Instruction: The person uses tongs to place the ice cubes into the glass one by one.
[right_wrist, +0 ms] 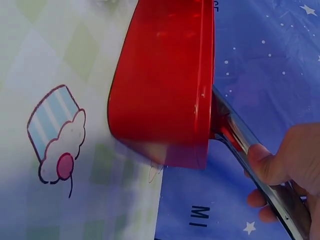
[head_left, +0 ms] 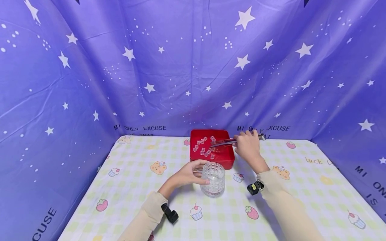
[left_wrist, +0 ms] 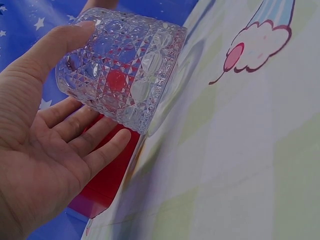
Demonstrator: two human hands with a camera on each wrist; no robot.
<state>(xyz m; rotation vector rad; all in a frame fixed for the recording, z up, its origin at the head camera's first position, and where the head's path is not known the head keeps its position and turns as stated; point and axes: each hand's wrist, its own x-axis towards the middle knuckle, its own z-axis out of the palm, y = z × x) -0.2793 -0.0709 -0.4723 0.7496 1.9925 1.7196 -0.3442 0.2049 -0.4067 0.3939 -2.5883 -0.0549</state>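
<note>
My left hand [head_left: 193,174] holds a clear cut-glass tumbler [head_left: 213,180] standing on the table just in front of the red tray [head_left: 230,164]. The left wrist view shows the thumb on one side of the tumbler [left_wrist: 122,70] and the other fingertips at its opposite side. Metal tongs [head_left: 224,143] are gripped in my right hand [head_left: 248,147]; their tips reach down into the tray among several small clear cubes [head_left: 202,151]. Seen from the right wrist, the tongs [right_wrist: 267,185] pass over the tray's rim, with the thumb on one arm. The tray wall hides their tips there.
A checked tablecloth [head_left: 120,207] with cupcake, bear and strawberry prints covers the table. Behind and at both sides hangs a purple-blue star-printed curtain [head_left: 181,67], close behind the tray. Each wrist wears a black strapped device [head_left: 170,214].
</note>
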